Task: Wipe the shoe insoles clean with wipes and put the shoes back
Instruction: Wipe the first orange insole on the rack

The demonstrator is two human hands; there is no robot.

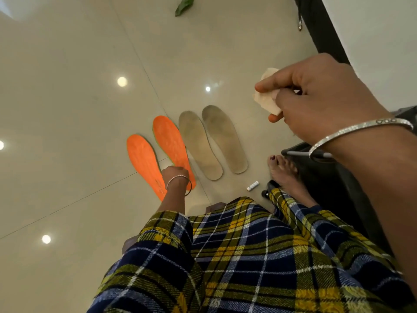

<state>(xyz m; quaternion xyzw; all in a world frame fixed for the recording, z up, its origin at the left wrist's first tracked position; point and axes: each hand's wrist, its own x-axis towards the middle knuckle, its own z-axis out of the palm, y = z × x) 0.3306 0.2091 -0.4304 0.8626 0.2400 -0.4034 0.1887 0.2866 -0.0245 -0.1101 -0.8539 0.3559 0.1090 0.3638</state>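
While the right hand [316,98] hovers at right pinching a crumpled wipe [266,101], the left hand [175,175] reaches down to an orange insole [169,141] — its fingers hidden, grip unclear.

Setting: indoor, domestic, reads as a home. Evidence: glossy cream tile floor [67,109] with thin grout lines, mirroring round ceiling lights [122,81]. Bare foot [282,170] on the tiles, near right. Loose plaid garment [225,256] on the person. Four insoles [198,143] laid straight on the floor. White wall [372,41] far right, dark panel [327,37] beside it. Green leaf [184,5] on the far floor.
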